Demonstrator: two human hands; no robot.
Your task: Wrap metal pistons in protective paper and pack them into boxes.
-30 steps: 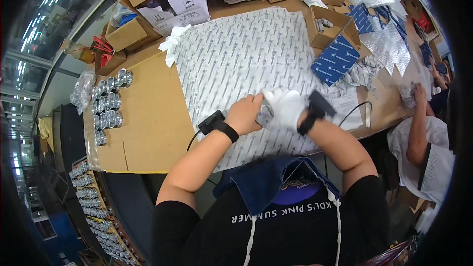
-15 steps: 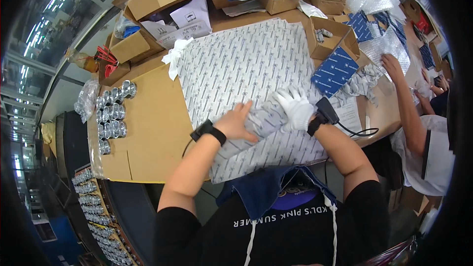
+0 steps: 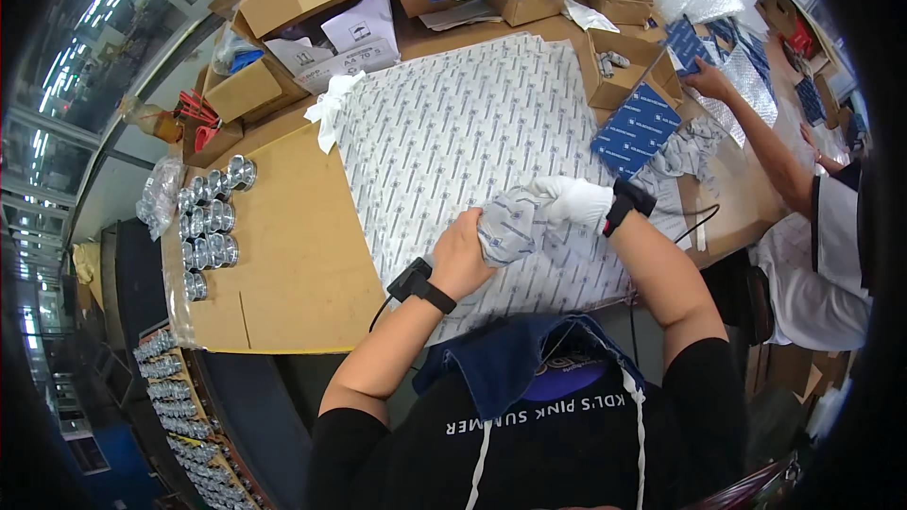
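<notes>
Since the half-second-earlier frame, the patterned paper roll has been gathered into a rounded paper-wrapped bundle (image 3: 508,229), and a co-worker's hand (image 3: 704,80) has moved from the bubble wrap to a blue packet (image 3: 684,45). Left of the worktable and lower down, a rack (image 3: 184,406) carries rows of shiny metal pieces. At the table's left edge lies a clear plastic bag (image 3: 161,194); just beside it, short rows of shiny metal cylinders (image 3: 222,250) stand on a brown cardboard sheet (image 3: 302,236), which reaches the near edge. Toward the far left corner are a small carton (image 3: 215,144) with red items and larger open cardboard boxes. Next comes a white cloth-like scrap (image 3: 333,109), at the upper left corner of a stack of patterned paper (image 3: 453,123) covering the table's middle. Over this stack's near half, the bare left hand (image 3: 461,255) has its fingers clamped around the bundle's left side. At the bundle's upper right, the white-gloved right hand (image 3: 576,203) touches the paper with bent fingers; whether they pinch it I cannot tell. Farther right, a blue box (image 3: 638,132) leans against an open carton (image 3: 614,85), with crumpled paper (image 3: 697,146) beside it, toward the table's right end.
</notes>
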